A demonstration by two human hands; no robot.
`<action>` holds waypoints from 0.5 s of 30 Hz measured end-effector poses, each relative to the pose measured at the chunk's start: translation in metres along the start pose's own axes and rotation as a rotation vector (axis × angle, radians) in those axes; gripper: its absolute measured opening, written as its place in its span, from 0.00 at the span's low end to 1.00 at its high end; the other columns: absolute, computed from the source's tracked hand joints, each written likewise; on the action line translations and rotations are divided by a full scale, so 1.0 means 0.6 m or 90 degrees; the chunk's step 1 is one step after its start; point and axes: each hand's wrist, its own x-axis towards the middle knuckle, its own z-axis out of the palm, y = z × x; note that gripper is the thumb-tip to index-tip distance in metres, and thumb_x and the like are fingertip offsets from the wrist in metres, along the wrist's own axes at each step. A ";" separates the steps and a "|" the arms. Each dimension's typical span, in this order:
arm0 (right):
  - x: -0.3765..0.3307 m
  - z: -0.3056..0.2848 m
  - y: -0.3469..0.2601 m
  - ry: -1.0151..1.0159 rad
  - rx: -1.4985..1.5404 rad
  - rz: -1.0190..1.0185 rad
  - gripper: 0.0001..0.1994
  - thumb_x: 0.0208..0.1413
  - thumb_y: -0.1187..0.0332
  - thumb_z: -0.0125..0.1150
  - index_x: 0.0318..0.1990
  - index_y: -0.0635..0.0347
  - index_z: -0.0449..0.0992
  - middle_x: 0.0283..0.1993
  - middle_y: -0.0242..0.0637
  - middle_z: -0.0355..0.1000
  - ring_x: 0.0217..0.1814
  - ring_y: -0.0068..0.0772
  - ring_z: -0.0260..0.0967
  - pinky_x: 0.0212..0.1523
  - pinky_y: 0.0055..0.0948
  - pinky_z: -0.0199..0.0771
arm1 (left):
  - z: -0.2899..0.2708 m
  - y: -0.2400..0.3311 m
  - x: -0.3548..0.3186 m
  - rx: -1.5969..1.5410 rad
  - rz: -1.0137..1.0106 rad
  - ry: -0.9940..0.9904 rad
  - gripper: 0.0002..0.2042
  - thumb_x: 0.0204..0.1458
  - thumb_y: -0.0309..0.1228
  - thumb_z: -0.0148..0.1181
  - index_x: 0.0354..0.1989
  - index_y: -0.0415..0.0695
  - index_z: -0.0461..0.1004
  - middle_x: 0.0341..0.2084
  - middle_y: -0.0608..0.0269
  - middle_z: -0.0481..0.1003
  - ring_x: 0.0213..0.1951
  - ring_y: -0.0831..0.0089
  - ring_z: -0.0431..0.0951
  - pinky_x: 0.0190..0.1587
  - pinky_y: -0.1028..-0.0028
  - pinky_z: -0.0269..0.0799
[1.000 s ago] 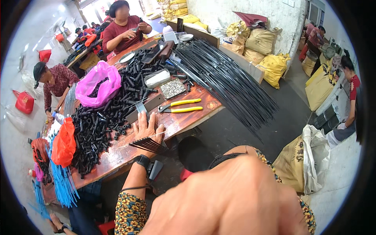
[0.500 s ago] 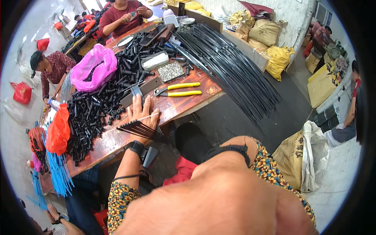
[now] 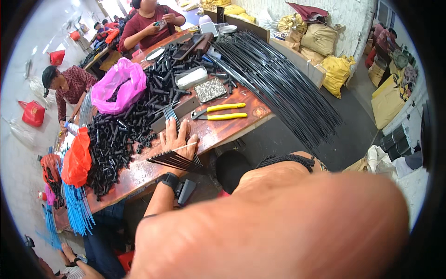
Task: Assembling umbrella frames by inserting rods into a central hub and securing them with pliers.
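My left hand (image 3: 174, 140) lies on the edge of the wooden table (image 3: 223, 135), fingers stretched out and spread. Several thin grey rods (image 3: 170, 113) run beneath its fingers. A fan of black rods (image 3: 173, 161) crosses by its wrist, and a thin pale stick (image 3: 185, 146) lies along the thumb. Just beyond the fingertips is a flat dark metal bar (image 3: 186, 107). My right hand (image 3: 288, 228) fills the lower foreground, very close and blurred, its fingers not to be made out. Yellow-handled pliers (image 3: 225, 111) rest to the right of my left hand.
Black tubular parts (image 3: 111, 144) are heaped left of my left hand, with a pink bag (image 3: 123, 88) on them. Long black rods (image 3: 283, 83) overhang the table's right side. A tray of small metal pieces (image 3: 210, 89) stands behind the pliers. Co-workers (image 3: 76, 86) sit around.
My right hand has swung rightward across the foreground and now hides more of the lower right. The whole view has shifted slightly; my left hand keeps its place on the rods.
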 end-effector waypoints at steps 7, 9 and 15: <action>0.001 0.002 0.005 0.012 -0.009 0.006 0.15 0.51 0.56 0.65 0.26 0.60 0.79 0.32 0.45 0.71 0.29 0.31 0.68 0.31 0.28 0.67 | 0.008 -0.010 0.000 -0.027 -0.016 0.021 0.29 0.58 0.48 0.48 0.65 0.46 0.60 0.67 0.39 0.50 0.70 0.48 0.47 0.68 0.47 0.41; 0.006 -0.001 0.003 0.004 -0.014 0.008 0.15 0.51 0.56 0.66 0.26 0.60 0.79 0.32 0.45 0.71 0.28 0.30 0.68 0.30 0.28 0.67 | 0.034 -0.042 -0.006 0.103 0.069 0.001 0.28 0.58 0.47 0.48 0.64 0.46 0.60 0.67 0.40 0.49 0.70 0.48 0.46 0.68 0.46 0.41; -0.010 -0.020 -0.035 0.035 -0.093 0.015 0.15 0.51 0.57 0.66 0.26 0.60 0.79 0.31 0.44 0.71 0.28 0.30 0.68 0.30 0.27 0.67 | 0.006 -0.002 0.004 0.028 0.023 0.002 0.27 0.58 0.45 0.49 0.64 0.44 0.61 0.67 0.39 0.50 0.69 0.46 0.47 0.67 0.47 0.42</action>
